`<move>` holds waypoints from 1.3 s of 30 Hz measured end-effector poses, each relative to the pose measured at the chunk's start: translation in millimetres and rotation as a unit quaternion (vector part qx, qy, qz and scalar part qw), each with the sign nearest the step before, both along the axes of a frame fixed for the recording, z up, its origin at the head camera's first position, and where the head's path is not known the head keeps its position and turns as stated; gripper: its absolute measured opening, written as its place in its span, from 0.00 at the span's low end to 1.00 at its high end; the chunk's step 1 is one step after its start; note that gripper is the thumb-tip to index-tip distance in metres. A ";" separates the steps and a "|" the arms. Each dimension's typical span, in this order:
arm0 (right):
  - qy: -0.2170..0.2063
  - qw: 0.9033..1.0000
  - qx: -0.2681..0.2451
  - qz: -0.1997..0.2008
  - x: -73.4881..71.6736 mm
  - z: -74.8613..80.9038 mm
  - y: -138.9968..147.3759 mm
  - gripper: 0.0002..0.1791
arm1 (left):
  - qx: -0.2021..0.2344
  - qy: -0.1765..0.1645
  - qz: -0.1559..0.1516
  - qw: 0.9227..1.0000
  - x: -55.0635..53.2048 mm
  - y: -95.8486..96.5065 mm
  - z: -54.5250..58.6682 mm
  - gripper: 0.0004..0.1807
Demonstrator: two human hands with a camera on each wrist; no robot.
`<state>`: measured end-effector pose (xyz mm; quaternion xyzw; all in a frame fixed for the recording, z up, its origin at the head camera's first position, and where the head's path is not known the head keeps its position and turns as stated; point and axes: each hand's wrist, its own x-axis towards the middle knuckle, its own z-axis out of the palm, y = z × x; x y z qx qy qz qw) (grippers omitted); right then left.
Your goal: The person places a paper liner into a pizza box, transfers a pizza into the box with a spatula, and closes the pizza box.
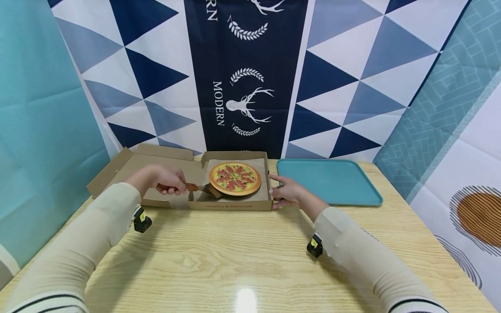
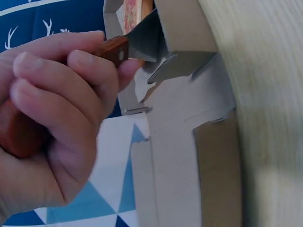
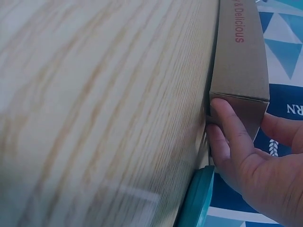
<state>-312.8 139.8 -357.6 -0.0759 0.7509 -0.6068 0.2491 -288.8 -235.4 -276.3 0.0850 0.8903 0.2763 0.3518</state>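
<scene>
My left hand [image 1: 169,179] grips the wooden handle [image 2: 113,51] of a pizza server. The server's metal blade [image 1: 211,190] reaches the left edge of a round pizza [image 1: 235,178] and its tip seems to go under the rim, where it is hidden. Paper lines the open cardboard pizza box [image 1: 231,207] in which the pizza lies. Against the box's right side wall rests my right hand [image 1: 288,191], fingers extended. In the right wrist view its fingertips [image 3: 222,106] press on the box end, with the thumb near the upper edge.
The box's unfolded lid [image 1: 160,164] spreads to the left. To the right of my right hand lies a teal tray [image 1: 328,182]. All stand on a wooden table [image 1: 219,256], backed by a patterned cloth [image 1: 246,56].
</scene>
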 end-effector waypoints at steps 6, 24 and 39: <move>-0.001 1.000 0.004 -0.001 -0.1 0.9 -0.7 0.39 | -0.098 0.032 -0.067 0.992 -0.9 5.4 3.2 0.09; 0.005 1.000 0.019 -0.007 0.4 1.4 -2.2 0.39 | -0.093 0.080 -0.043 0.991 -6.5 9.2 24.9 0.12; 0.002 1.000 0.023 -0.011 0.7 1.6 -2.2 0.39 | -0.159 0.039 -0.031 0.986 -27.3 30.9 62.5 0.12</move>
